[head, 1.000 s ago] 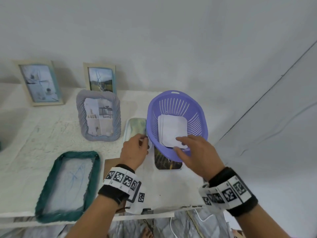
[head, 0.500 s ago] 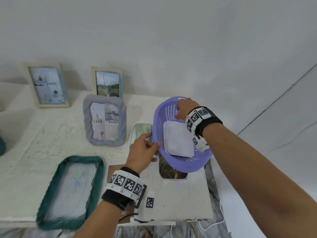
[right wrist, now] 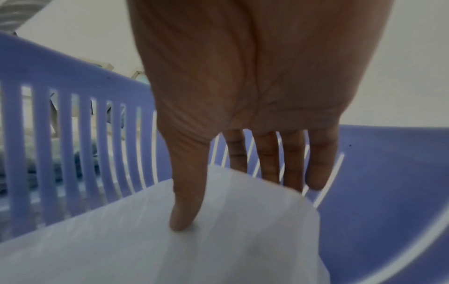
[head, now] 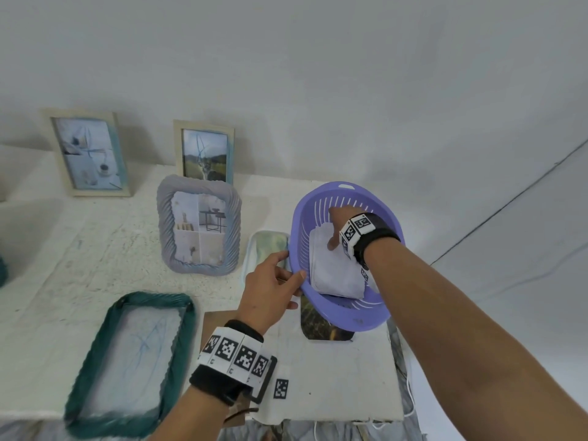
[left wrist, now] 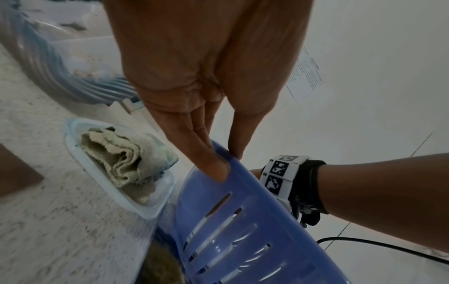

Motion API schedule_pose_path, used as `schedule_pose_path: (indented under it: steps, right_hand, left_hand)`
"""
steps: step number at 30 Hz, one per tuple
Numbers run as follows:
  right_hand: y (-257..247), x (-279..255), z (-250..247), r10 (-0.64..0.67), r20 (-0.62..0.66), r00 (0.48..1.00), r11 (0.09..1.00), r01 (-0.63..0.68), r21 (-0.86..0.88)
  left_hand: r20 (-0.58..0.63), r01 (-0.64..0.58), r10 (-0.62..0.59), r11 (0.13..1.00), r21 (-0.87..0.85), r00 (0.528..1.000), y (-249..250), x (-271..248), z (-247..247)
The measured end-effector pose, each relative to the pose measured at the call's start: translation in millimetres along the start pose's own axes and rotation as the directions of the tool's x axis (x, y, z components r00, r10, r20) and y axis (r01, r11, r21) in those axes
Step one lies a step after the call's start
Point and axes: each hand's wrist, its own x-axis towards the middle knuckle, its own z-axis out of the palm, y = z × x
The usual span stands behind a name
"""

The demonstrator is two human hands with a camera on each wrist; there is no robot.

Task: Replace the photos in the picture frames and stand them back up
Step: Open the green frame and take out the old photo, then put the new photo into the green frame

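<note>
A purple slotted basket (head: 350, 308) (left wrist: 233, 230) sits tilted at the table's right end. My left hand (head: 294, 275) (left wrist: 227, 159) pinches its near-left rim between thumb and fingers. Inside lies a stack of white face-down photos (head: 337, 275) (right wrist: 145, 240). My right hand (head: 332, 230) (right wrist: 230, 199) reaches into the basket, thumb on top of the stack and fingers down behind its far edge. A teal frame (head: 92, 354) lies flat at the front left. A grey rope-edged frame (head: 165, 224) and two wooden frames (head: 57, 148) (head: 178, 148) stand further back.
A clear tray with a folded cloth (head: 265, 246) (left wrist: 121, 163) lies just left of the basket. A loose dark photo (head: 321, 326) pokes out from under the basket. A brown backing board (head: 219, 323) lies by my left wrist. The table edge drops off right of the basket.
My right hand moved from the basket's near edge over to its far side and came down onto the photo stack. My left hand took hold of the rim and the basket tipped up.
</note>
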Motion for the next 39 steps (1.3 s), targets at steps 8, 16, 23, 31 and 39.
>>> schedule_pose_path:
  steps: [8,16,23,31,39]
  right_hand:
    - [3.5,-26.2,-26.4,0.012,-0.111,0.994,0.978,0.011,0.209]
    - [13.7,-87.0,-63.4,0.126,-0.324,0.938,0.771,0.113,0.627]
    - [-19.7,-173.4,-77.0,0.276,-0.574,0.771,0.526,0.378,0.762]
    - [-133.1,-196.7,-35.6,0.297,-0.498,0.815,0.272,0.428,0.862]
    - [-255.2,-197.4,30.9,0.207,-0.258,0.944,0.085,0.246,0.966]
  left_hand:
    - [-0.006,-0.026,0.027,0.996,0.083,1.0,0.5,2.1,-4.4]
    - [-0.044,-0.141,0.154,0.966,0.216,0.987,6.0,-3.7,-16.4]
    - [-0.074,-0.334,0.343,0.936,0.107,0.937,39.4,-22.2,-53.5]
    - [-0.04,-0.256,0.254,0.965,-0.05,0.966,20.6,-50.5,-143.3]
    - [-0.117,-0.046,0.046,0.999,0.001,0.992,-46.4,-77.1,-232.0]
